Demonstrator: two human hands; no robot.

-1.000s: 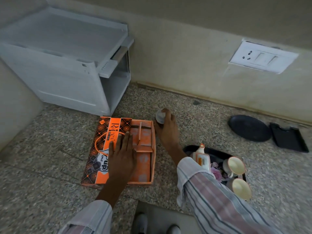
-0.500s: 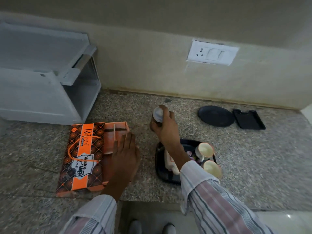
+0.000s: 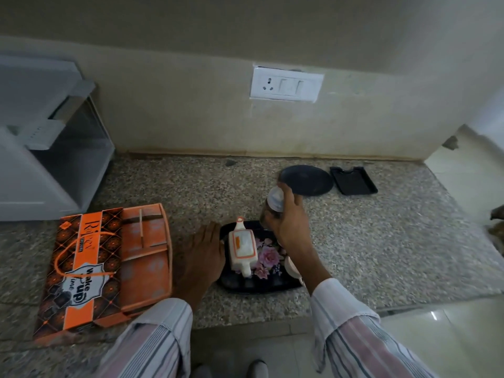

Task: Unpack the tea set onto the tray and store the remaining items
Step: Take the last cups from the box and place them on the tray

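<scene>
Two hands are shown above a speckled stone counter (image 3: 381, 241) that is backed by a beige wall. A small jar (image 3: 274, 203), capped with a pale lid, is gripped by the right hand (image 3: 290, 222), whose fingers are curled round it; the jar is held clear of the counter, above the far right corner of the tray (image 3: 259, 286). The left hand (image 3: 203, 255) is laid with fingers straight and palm down on the counter, just beside the tray's left edge, and nothing is held in it. On the black tray, which is printed with pink flowers, a white teapot (image 3: 242, 248) with orange trim is seen lying lengthwise, and part of a cup (image 3: 292, 267) is visible at the tray's right side, mostly hidden by the right forearm. An orange box (image 3: 81, 268) is placed to the left of the tray, apart from it; its patterned lid is slid aside so that the orange dividers of the insert (image 3: 148, 246) are exposed. A round black plate (image 3: 308, 180) and a small black rectangular dish (image 3: 353, 180) are set side by side near the wall, beyond the jar. A white rack (image 3: 41, 159) is positioned at the far left, and a white socket plate (image 3: 286, 84) is fixed to the wall. Striped sleeves are worn on both arms.
</scene>
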